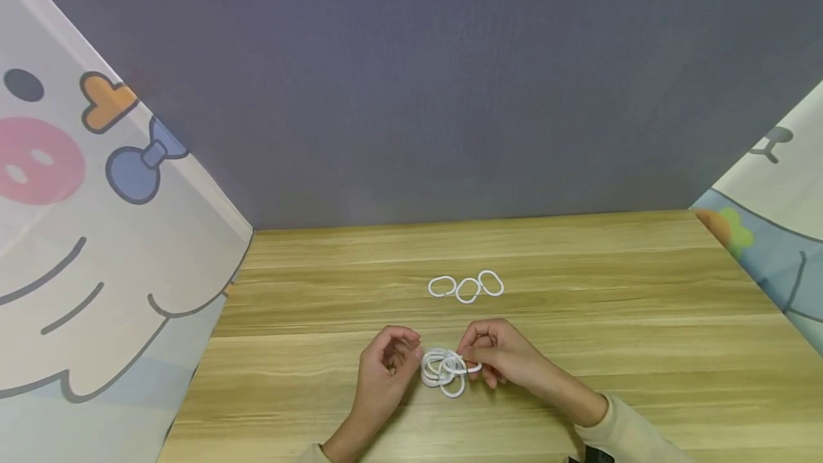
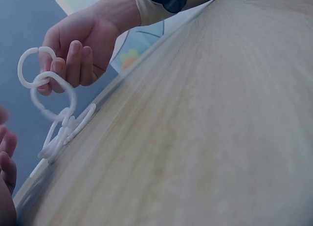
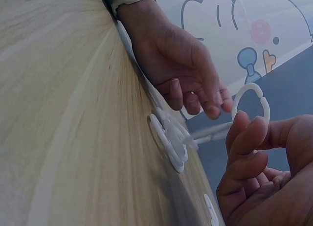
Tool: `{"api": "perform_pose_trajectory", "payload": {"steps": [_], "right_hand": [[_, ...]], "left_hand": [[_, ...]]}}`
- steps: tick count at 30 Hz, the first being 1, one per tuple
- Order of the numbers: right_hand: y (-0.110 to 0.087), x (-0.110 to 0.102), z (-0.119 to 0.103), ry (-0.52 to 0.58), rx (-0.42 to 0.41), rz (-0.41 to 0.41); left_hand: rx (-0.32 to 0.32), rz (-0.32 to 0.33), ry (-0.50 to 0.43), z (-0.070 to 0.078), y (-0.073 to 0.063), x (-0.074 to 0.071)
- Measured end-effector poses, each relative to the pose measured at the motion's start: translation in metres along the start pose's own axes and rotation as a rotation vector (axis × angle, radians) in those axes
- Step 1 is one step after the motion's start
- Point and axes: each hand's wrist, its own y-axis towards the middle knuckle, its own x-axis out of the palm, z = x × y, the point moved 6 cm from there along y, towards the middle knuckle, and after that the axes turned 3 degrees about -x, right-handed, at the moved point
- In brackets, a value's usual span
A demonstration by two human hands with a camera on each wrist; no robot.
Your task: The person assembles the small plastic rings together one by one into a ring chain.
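My right hand (image 1: pixel 504 356) pinches one white plastic oval ring (image 3: pixel 248 86) between thumb and fingertips; a narrow split shows in it. Linked through it is a second ring (image 2: pixel 72 96), hanging down toward a loose pile of similar white rings (image 1: pixel 444 357) on the table. How the rings in the pile are joined is hard to make out. Just left of the pile is my left hand (image 1: pixel 383 370), its fingers loosely bent and nothing in them. In the right wrist view the left hand (image 3: pixel 181 64) appears beyond the pile.
Farther back on the wooden table (image 1: pixel 308 377) lie three white rings (image 1: pixel 455 289) in a short row, touching or nearly so. A grey panel (image 1: pixel 450 91) rises behind the table. Cartoon-printed panels (image 1: pixel 193 234) flank both sides.
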Motion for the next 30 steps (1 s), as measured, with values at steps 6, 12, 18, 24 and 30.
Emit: {"api": "perform_pose_trajectory", "payload": {"steps": [6, 12, 18, 24, 30], "right_hand": [[0.000, 0.000, 0.001, 0.021, 0.020, 0.008], [0.000, 0.001, 0.003, 0.018, 0.023, 0.014], [0.001, 0.004, 0.006, 0.011, 0.037, 0.010], [0.001, 0.008, 0.008, 0.017, 0.039, -0.013], [0.000, 0.010, 0.009, 0.029, 0.030, -0.022]], "left_hand": [[0.142, -0.095, -0.018, 0.005, -0.002, 0.005], [0.256, -0.205, -0.059, 0.011, -0.004, 0.011], [0.290, -0.256, -0.076, 0.015, -0.005, 0.014], [0.319, -0.271, -0.067, 0.017, -0.005, 0.016], [0.319, -0.268, -0.061, 0.017, -0.007, 0.016]]}}
